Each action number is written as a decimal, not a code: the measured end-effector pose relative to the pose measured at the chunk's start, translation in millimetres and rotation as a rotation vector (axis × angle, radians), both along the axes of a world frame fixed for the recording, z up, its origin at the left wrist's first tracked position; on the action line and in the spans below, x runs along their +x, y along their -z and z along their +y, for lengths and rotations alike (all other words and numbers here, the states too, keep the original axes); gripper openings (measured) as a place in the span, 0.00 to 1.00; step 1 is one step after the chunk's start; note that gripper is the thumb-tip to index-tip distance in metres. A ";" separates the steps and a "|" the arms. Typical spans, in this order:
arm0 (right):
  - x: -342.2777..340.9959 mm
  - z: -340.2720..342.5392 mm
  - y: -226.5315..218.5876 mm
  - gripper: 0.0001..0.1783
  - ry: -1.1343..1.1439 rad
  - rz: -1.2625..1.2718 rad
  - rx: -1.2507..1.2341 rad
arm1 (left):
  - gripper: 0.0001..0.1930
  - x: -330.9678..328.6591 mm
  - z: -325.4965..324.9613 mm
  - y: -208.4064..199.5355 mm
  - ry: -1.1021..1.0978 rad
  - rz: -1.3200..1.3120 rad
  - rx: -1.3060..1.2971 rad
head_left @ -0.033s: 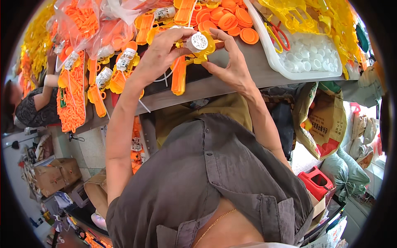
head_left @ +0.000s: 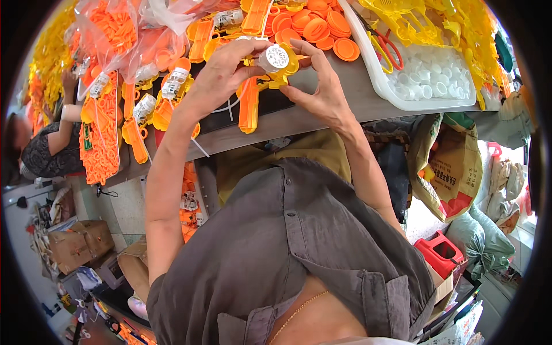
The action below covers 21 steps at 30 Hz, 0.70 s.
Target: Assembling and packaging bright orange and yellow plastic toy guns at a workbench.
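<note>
Above the near edge of the table, I hold a yellow and orange plastic toy (head_left: 280, 77) between both hands. Its round clear end with a white patterned insert (head_left: 277, 57) faces up, and its orange handle (head_left: 248, 106) hangs down toward me. My left hand (head_left: 227, 69) is closed on the toy's left side, thumb beside the clear end. Curved around the yellow part from the other side, my right hand (head_left: 319, 83) has its thumb below and its fingers above. Left of my hands lie several similar toys (head_left: 174, 86) with white cylinders and thin white cords.
Orange discs (head_left: 316, 29) are piled beyond my hands. To the right, a white tray (head_left: 376, 77) holds small translucent caps (head_left: 428, 80), with red-handled scissors (head_left: 391, 52) at its side. Small orange parts (head_left: 99, 155) fill a tray at left, near another person (head_left: 52, 144). A sack (head_left: 448, 167) stands below the table.
</note>
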State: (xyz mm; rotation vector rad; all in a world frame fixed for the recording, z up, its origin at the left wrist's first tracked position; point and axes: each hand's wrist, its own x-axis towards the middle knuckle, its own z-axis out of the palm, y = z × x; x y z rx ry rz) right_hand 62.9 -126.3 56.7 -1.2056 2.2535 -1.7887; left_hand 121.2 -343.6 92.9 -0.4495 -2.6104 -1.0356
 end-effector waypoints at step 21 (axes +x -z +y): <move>4.4 -2.0 3.1 0.39 0.039 -0.043 -0.005 | 0.21 3.2 16.0 2.2 0.003 0.079 -0.053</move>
